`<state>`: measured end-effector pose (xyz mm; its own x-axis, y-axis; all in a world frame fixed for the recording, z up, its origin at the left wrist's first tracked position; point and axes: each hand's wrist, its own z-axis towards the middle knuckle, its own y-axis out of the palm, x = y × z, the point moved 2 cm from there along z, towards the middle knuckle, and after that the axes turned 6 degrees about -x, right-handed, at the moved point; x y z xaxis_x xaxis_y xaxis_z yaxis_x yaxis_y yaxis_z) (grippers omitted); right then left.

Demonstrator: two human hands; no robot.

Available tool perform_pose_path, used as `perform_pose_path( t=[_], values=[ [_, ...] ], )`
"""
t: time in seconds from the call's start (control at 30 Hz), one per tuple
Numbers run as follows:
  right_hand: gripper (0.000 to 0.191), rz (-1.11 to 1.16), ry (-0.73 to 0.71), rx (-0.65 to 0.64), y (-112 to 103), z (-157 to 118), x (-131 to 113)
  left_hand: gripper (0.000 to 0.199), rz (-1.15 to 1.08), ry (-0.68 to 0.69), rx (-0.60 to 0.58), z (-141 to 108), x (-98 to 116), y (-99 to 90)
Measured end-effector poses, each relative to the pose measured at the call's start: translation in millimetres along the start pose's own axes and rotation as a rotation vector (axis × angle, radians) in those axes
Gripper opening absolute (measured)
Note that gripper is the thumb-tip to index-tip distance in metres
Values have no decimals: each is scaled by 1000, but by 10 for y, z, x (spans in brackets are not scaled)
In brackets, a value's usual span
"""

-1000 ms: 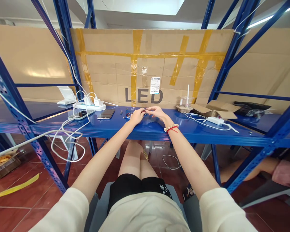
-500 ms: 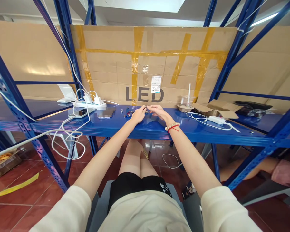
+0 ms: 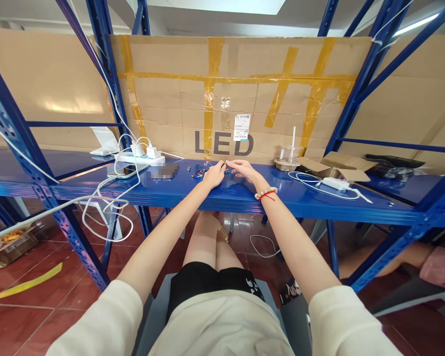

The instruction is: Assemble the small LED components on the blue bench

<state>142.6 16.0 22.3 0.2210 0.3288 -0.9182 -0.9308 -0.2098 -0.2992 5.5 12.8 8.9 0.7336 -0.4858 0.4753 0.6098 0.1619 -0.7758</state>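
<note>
A small dark piece [image 3: 225,164] shows at the fingertips where the two hands meet, just above the desk [image 3: 274,195]; from here it is too tiny to make out. The left hand [image 3: 215,174] has its fingers curled in toward it, while the right hand [image 3: 243,169] reaches across with fingers bent and partly spread. I cannot tell which of them grips the piece, or how firmly. Just beside the left hand lie small parts [image 3: 199,174], some blue and some shiny, with another little metal bit [image 3: 189,169] a touch farther left. A beaded bracelet [image 3: 267,193] and a red string circle the right wrist.

Farther left along the desk are a blurred-out dark patch, a phone [image 3: 125,171] and a white power strip [image 3: 143,157] with plugs in it and cables looping off the edge. To the right stand a clear cup [image 3: 288,155] with a straw in a carton holder, a white adapter [image 3: 335,183] with its coiled cable, and an open cardboard box [image 3: 346,161]. Behind everything rises a taped cardboard panel [image 3: 159,113] lettered "LED".
</note>
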Motion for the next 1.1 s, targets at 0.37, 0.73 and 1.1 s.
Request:
perform_pose_path(
  t=[0.37, 0.73, 1.1],
  values=[
    [36, 16, -13, -18, -9, 55, 57, 32, -11, -11, 7, 29, -36, 15],
    [37, -17, -31, 5, -14, 60, 68, 33, 4, 33, -8, 37, -40, 21],
    [40, -34, 4, 26, -7, 20, 34, 32, 11, 32, -7, 47, -60, 35]
  ],
)
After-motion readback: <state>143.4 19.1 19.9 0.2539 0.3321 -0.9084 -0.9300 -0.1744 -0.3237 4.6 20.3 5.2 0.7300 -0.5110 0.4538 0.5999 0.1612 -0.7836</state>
